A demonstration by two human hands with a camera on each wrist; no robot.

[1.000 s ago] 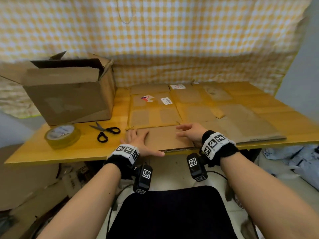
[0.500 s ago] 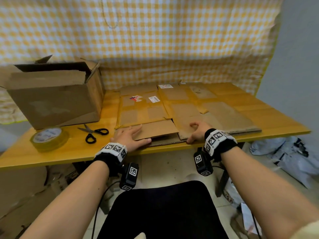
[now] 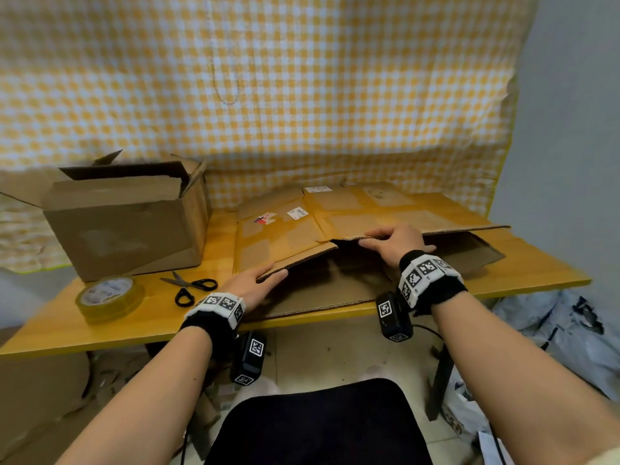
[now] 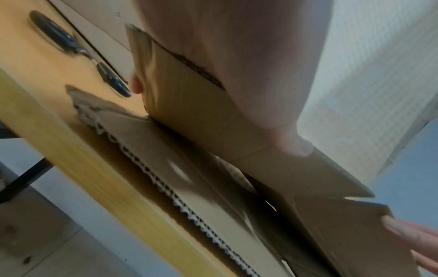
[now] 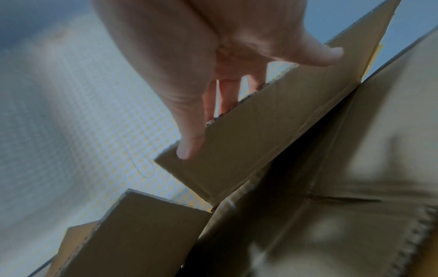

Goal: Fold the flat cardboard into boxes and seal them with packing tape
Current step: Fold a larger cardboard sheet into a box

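A large flattened cardboard box with old tape and labels lies on the yellow table. Its upper layer is raised off the lower layer, leaving a dark gap between them. My left hand grips the near left flap, thumb underneath and fingers over the top. My right hand pinches the near edge of the right flap, thumb on its inner face and fingers behind it. A roll of clear packing tape sits at the table's front left.
Black-handled scissors lie between the tape roll and the cardboard. An open brown box stands at the back left. A checked cloth hangs behind the table. Bags lie on the floor at the right.
Both hands went from lying flat on the near flaps to gripping their edges. The upper cardboard layer has lifted off the lower one, higher on the right.
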